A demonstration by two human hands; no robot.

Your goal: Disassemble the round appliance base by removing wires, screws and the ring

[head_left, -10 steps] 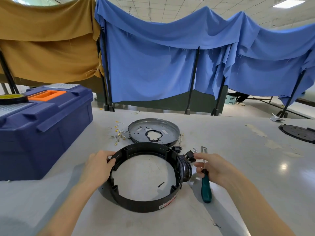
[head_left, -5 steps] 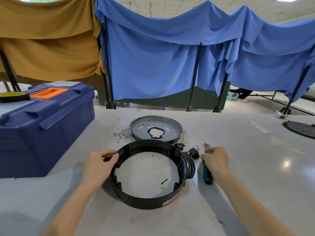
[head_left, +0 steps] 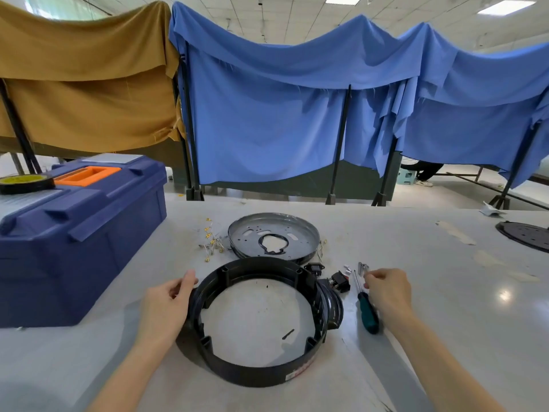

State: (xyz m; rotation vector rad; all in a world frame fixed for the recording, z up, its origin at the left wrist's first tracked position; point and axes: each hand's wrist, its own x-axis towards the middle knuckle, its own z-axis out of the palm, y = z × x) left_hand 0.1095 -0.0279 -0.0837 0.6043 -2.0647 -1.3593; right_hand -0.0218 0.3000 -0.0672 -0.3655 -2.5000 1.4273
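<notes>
The black plastic ring (head_left: 258, 373) of the appliance base lies flat on the white table. My left hand (head_left: 166, 307) holds its left rim with curled fingers. A green-handled screwdriver (head_left: 368, 315) lies on the table just right of the ring. My right hand (head_left: 389, 292) is beside it, off the handle, with its fingertips bunched next to a few small screws (head_left: 362, 267); whether they pinch one is hidden. The grey metal plate (head_left: 273, 233) sits behind the ring. Loose wires with yellow terminals (head_left: 212, 243) lie left of the plate.
A black switch (head_left: 340, 281) and a black socket part (head_left: 315, 267) lie between the ring and the screws. A big blue toolbox (head_left: 74, 239) with a tape roll (head_left: 25, 182) on it fills the left. A black disc (head_left: 525, 236) lies far right.
My right hand has put the screwdriver down on the table and moved up to the screws. My left hand has stayed at the ring's left rim.
</notes>
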